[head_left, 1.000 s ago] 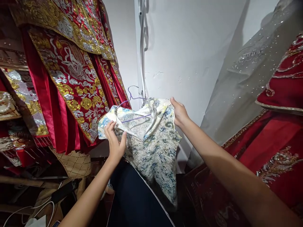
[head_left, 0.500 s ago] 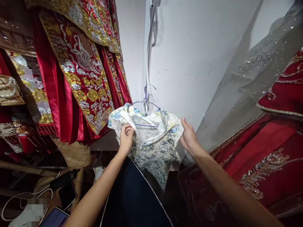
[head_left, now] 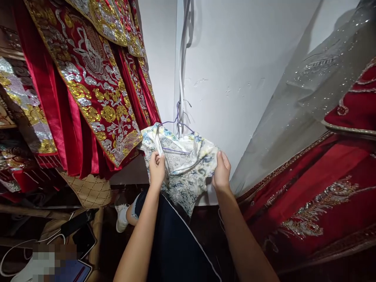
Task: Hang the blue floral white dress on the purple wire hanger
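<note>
A: Right, where is the garment sitting?

B: The floral garment (head_left: 185, 168) is hanging on a thin purple hanger (head_left: 178, 129) against the white wall (head_left: 235, 78), just beside the red embroidered robes (head_left: 88, 86). The left hand (head_left: 156, 170) is pinching its left shoulder, fingers (head_left: 155, 159) closed on the cloth. The right hand (head_left: 221, 172) is gripping the right edge, fingers curled shut around a fold.

A: What could be going wrong here?

B: As I judge it, both hands are tugging a light fabric on a slim wire hanger, so a sideways pull could be slipping one shoulder off, or unhooking the hanger altogether. The silky cloth may also be sliding through a loose pinch.

A: Anything hard to make out?

B: What the hook is catching on is blurring into the white straps (head_left: 183, 58) above. The garment's lower hem is disappearing behind the dark skirt (head_left: 173, 246), and the table corner at lower left is partly pixelated.
</note>
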### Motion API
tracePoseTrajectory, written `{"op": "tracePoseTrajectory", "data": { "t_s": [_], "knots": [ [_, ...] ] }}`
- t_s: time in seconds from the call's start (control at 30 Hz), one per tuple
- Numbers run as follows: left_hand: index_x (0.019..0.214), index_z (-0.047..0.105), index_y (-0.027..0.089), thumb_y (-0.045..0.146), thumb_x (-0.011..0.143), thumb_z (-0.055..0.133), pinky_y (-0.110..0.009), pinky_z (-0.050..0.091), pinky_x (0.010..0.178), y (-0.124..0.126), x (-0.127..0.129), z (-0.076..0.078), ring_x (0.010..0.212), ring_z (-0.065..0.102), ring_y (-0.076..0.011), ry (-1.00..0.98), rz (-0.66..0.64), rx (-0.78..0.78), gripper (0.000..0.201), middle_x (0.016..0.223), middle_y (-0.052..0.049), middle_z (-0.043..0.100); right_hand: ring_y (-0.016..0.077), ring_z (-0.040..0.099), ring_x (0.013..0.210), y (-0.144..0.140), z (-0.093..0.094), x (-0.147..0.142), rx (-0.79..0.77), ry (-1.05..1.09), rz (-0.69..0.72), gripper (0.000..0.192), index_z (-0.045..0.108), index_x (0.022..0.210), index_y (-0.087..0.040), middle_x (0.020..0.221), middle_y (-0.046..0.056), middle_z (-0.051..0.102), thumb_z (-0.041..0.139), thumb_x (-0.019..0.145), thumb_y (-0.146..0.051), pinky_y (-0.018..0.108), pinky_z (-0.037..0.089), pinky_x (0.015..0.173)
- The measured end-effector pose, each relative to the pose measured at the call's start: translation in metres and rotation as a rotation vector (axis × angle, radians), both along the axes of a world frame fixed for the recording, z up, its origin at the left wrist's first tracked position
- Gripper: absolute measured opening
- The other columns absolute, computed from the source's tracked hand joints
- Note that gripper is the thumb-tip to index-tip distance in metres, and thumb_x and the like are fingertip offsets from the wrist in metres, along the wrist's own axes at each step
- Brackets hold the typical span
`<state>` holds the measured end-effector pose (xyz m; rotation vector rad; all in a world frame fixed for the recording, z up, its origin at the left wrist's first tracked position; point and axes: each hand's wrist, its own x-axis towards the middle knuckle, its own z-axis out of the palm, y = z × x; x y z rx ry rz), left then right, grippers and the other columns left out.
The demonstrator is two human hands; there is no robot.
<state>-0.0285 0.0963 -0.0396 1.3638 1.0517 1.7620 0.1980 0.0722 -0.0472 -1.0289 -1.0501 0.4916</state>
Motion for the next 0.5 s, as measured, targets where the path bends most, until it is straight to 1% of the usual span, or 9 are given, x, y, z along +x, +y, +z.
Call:
{"op": "tracePoseTrajectory", "data": {
  "t_s": [0.1,0.13,0.17,0.23,0.27,0.33,0.37,0.43,0.5],
  "knots": [
    [0.084,0.050,0.021,0.042,0.087,0.060,-0.021,0.031,0.055,-0.027,0.000,-0.013,0.057,0.036,-0.0108,-0.063,-0.031,-0.034,0.024,0.065,0.005,0.037,0.0313,0.038,0.142,-0.022,-0.034,-0.011,-0.009,0.072,-0.292,0.061,0.042,0.141,-0.023,0.149,0.015,0.045,0.052,0.089,-0.053,0.052,0.036,0.113],
    [0.085,0.051,0.021,0.043,0.087,0.061,-0.021,0.032,0.056,-0.036,0.000,-0.018,0.058,0.038,-0.0108,-0.099,-0.042,-0.055,0.024,0.066,0.004,0.040,0.0327,0.037,0.142,-0.032,-0.047,-0.019,-0.038,0.077,-0.335,0.062,0.041,0.141,-0.023,0.150,0.016,0.043,0.055,0.088,-0.051,0.054,0.036,0.113],
    [0.086,0.053,0.021,0.044,0.086,0.062,-0.021,0.034,0.057,-0.044,0.000,-0.022,0.059,0.041,-0.0108,-0.135,-0.052,-0.077,0.025,0.068,0.004,0.043,0.0344,0.041,0.138,-0.041,-0.059,-0.028,-0.090,0.083,-0.338,0.059,0.045,0.138,-0.024,0.147,0.017,0.046,0.057,0.087,-0.050,0.056,0.038,0.110],
    [0.087,0.055,0.020,0.044,0.085,0.064,-0.021,0.037,0.060,-0.060,0.001,-0.029,0.062,0.045,-0.0109,-0.192,-0.083,-0.118,0.026,0.072,0.003,0.048,0.0341,0.058,0.120,-0.057,-0.078,-0.048,-0.208,0.044,-0.162,0.050,0.049,0.133,-0.024,0.127,0.016,0.061,0.053,0.089,-0.048,0.056,0.047,0.100],
    [0.088,0.056,0.020,0.044,0.085,0.065,-0.021,0.039,0.061,-0.067,0.002,-0.031,0.064,0.048,-0.0111,-0.214,-0.107,-0.135,0.026,0.074,0.003,0.050,0.0327,0.063,0.109,-0.062,-0.082,-0.058,-0.241,0.009,-0.052,0.050,0.048,0.134,-0.024,0.116,0.014,0.066,0.052,0.090,-0.047,0.055,0.051,0.094],
    [0.090,0.059,0.020,0.044,0.086,0.065,-0.021,0.042,0.066,-0.082,0.005,-0.032,0.069,0.052,-0.0119,-0.257,-0.161,-0.159,0.025,0.079,0.001,0.055,0.0281,0.067,0.091,-0.065,-0.080,-0.074,-0.245,-0.091,0.153,0.051,0.046,0.137,-0.023,0.099,0.009,0.069,0.050,0.091,-0.043,0.048,0.055,0.084],
    [0.092,0.060,0.020,0.043,0.086,0.065,-0.021,0.044,0.069,-0.089,0.006,-0.031,0.072,0.054,-0.0125,-0.278,-0.188,-0.165,0.024,0.082,0.001,0.057,0.0258,0.067,0.087,-0.064,-0.076,-0.080,-0.228,-0.149,0.223,0.051,0.046,0.138,-0.023,0.095,0.007,0.068,0.050,0.091,-0.041,0.044,0.056,0.081],
    [0.096,0.062,0.020,0.042,0.087,0.065,-0.022,0.046,0.074,-0.101,0.009,-0.027,0.078,0.057,-0.0136,-0.311,-0.228,-0.168,0.024,0.087,-0.001,0.060,0.0221,0.064,0.084,-0.061,-0.065,-0.086,-0.191,-0.255,0.271,0.045,0.054,0.132,-0.022,0.096,0.006,0.066,0.051,0.090,-0.037,0.038,0.055,0.077],
    [0.099,0.063,0.020,0.042,0.088,0.065,-0.023,0.047,0.077,-0.109,0.011,-0.022,0.082,0.059,-0.0139,-0.323,-0.251,-0.165,0.025,0.090,-0.002,0.063,0.0211,0.062,0.087,-0.060,-0.058,-0.088,-0.174,-0.326,0.226,0.035,0.063,0.119,-0.022,0.101,0.007,0.063,0.053,0.088,-0.034,0.035,0.053,0.077]
  ]
}}
